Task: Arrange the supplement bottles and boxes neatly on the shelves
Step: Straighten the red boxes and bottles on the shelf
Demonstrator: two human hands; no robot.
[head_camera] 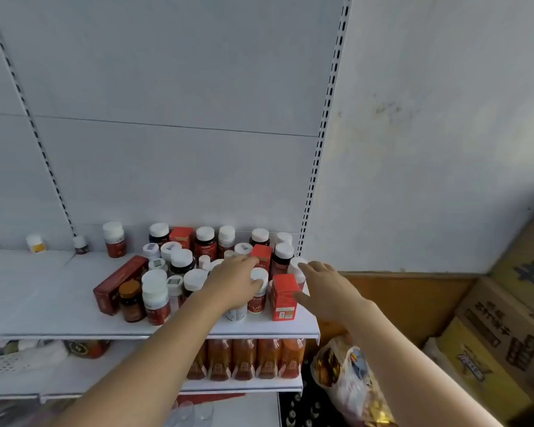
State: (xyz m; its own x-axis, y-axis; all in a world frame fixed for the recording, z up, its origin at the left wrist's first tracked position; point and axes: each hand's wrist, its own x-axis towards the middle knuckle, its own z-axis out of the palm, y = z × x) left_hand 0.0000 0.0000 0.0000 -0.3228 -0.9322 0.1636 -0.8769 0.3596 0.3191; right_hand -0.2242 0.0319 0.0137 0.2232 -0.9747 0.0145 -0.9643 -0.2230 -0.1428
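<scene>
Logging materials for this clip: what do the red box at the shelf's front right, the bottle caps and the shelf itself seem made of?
Red box: likely printed cardboard, with flat faces, sharp folded edges and a slight sheen. Bottle caps: probably matte white plastic, uniform and moulded-looking. Shelf: apparently white-painted sheet metal, judging by its thin folded front lip; laminate cannot be ruled out.

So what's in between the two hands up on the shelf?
In the head view, a white-capped bottle and an upright red box stand between the left hand and the right hand, near the shelf front edge.
</scene>
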